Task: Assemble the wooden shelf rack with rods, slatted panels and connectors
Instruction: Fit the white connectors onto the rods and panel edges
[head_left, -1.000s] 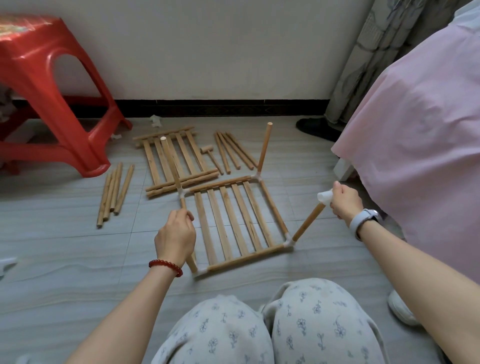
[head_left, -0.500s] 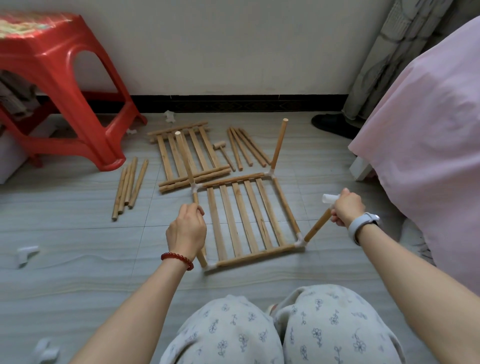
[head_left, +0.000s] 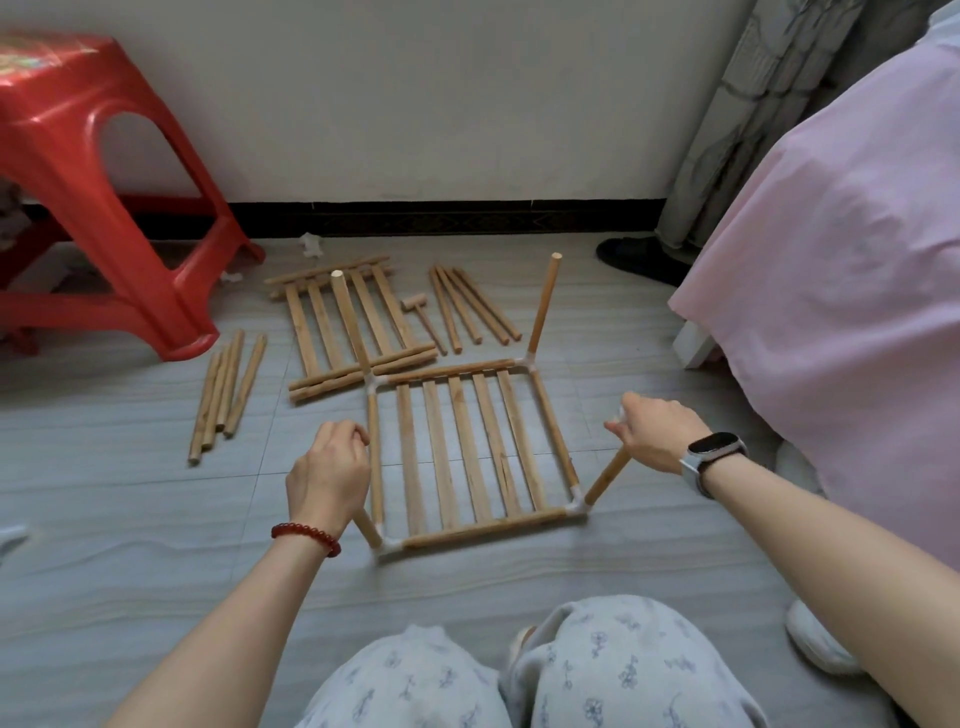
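Already framed — slatted panel (head_left: 470, 447), four rods upright.

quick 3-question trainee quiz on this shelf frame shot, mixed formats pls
1. True or false: all four corner rods of the slatted panel are standing.
2. Where does the small wooden mallet lie? A) on the red stool B) on the floor between the spare panel and loose rods C) in a hand
3. What does the left hand grip?

Key: 1 true; 2 B; 3 the near-left corner rod.
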